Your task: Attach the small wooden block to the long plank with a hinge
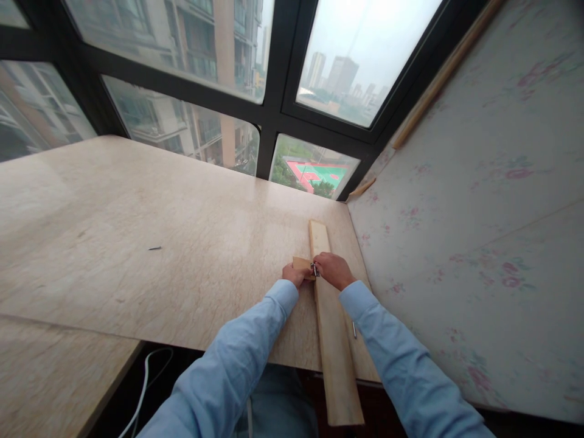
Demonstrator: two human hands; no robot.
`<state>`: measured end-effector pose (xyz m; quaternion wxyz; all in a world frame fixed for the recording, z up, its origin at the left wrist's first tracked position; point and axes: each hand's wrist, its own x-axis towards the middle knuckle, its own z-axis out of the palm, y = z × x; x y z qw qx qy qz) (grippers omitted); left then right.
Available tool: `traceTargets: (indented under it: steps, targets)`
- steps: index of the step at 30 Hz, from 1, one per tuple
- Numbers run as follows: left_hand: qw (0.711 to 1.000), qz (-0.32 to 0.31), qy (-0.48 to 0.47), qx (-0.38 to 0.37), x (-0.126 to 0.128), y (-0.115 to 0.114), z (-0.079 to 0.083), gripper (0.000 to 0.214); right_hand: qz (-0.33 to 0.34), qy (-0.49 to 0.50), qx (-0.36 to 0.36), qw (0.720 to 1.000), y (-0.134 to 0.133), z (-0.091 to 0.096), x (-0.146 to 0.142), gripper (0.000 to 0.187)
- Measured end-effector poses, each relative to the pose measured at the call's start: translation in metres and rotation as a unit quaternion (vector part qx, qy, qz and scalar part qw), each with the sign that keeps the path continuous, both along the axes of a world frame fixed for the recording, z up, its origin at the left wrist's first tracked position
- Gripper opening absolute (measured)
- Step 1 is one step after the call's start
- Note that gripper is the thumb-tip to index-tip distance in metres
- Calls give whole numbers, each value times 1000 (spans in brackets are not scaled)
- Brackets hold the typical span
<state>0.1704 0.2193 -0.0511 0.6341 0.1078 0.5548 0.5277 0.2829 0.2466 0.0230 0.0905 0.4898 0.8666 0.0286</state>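
Observation:
A long pale wooden board (335,347) lies on the stone-look tabletop, with its near end sticking out past the front edge. Beside the board's left edge, my left hand (292,275) is closed on a small flat tan piece (301,263), which could be wood or card. My right hand (334,269) is over the board, its fingers pinched on a small shiny metal piece (314,269). That metal piece meets the right end of the tan piece; its exact kind is too small to make out. Parts of both are covered by my fingers.
A thin metal rod-like item (354,330) lies right of the board, near my right sleeve. Farther left on the tabletop (205,267) is a small dark slim object (155,248). A flower-patterned wall (456,255) borders the right side; dark-framed windows stand behind. A white cable (146,377) hangs at lower left.

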Motion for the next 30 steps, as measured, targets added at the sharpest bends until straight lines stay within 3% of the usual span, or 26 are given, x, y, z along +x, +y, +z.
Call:
traceTargets:
  steps: [10, 24, 30]
  targets:
    - [1000, 0, -7, -12, -1, 0, 5, 25, -21, -28, -9, 999, -1, 1, -4, 26]
    - [1000, 5, -2, -3, 2, 2, -3, 24, -69, -41, -10, 997, 2, -2, -12, 52]
    - [1000, -1, -13, 4, 1, -1, 4, 23, -9, -5, -30, 999, 1, 3, -4, 22]
